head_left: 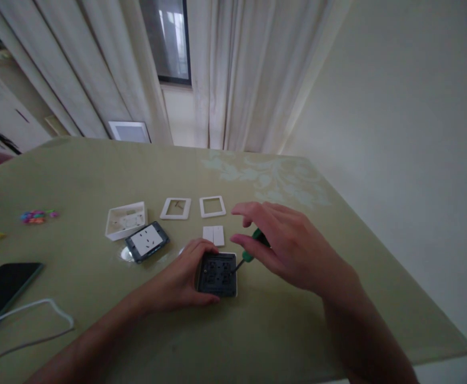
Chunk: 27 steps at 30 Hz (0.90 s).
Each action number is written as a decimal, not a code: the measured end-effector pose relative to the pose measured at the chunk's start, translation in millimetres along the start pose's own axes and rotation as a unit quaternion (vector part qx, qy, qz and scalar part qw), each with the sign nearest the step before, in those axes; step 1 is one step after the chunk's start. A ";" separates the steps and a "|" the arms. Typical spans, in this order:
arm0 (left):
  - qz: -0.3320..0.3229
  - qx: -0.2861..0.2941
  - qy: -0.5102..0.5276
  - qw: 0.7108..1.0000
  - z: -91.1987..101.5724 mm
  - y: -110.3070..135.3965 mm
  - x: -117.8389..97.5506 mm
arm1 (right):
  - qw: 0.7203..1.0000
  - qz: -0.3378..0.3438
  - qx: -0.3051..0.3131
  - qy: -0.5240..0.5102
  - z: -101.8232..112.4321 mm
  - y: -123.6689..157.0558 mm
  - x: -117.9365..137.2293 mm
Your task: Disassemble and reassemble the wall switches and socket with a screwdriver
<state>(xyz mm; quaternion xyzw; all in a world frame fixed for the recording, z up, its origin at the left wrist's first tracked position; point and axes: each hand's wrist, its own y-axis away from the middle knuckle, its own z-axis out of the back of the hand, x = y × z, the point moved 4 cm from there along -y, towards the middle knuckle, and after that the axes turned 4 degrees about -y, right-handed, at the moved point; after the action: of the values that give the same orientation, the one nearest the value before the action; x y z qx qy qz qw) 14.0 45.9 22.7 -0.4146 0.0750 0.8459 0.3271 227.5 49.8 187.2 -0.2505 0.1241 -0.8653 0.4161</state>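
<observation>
My left hand (183,280) grips the left side of a dark switch module (218,274) lying flat in a white box on the table, thumb along its near edge and fingers over its far edge. My right hand (285,245) holds a green-handled screwdriver (253,247), and the tip rests on the module's right side. Two white rocker caps (213,235) lie just beyond the module. Further back are two white square frames (176,208) (212,206).
A socket module with a white face (147,241) and an open white back box (126,220) lie to the left. A dark phone (2,288) and a white cable (37,320) sit near the left edge. Small coloured bits (37,216) lie far left. The table edge (437,314) drops off at right.
</observation>
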 end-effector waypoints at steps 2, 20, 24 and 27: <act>0.003 0.002 -0.001 1.000 0.5 -0.2 0.9 | 1.000 -0.001 -0.002 -0.011 -1.7 -1.2 -0.5; 0.002 0.022 -0.014 1.000 1.7 2.6 -6.0 | 0.997 0.030 0.031 -0.065 -9.3 -0.8 5.1; -0.009 0.011 -0.035 0.999 0.0 3.6 -10.6 | 0.994 0.055 0.019 -0.093 -8.0 -0.5 8.5; -0.006 -0.001 -0.029 1.000 -2.9 3.4 -11.6 | 0.995 0.016 -0.047 -0.087 -0.5 2.5 4.7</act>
<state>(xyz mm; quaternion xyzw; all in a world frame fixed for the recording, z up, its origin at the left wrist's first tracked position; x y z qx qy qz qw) 19.0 36.4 29.1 -0.3910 0.0618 0.8555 0.3338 226.4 44.5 187.2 -0.3424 0.1321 -0.8266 0.4268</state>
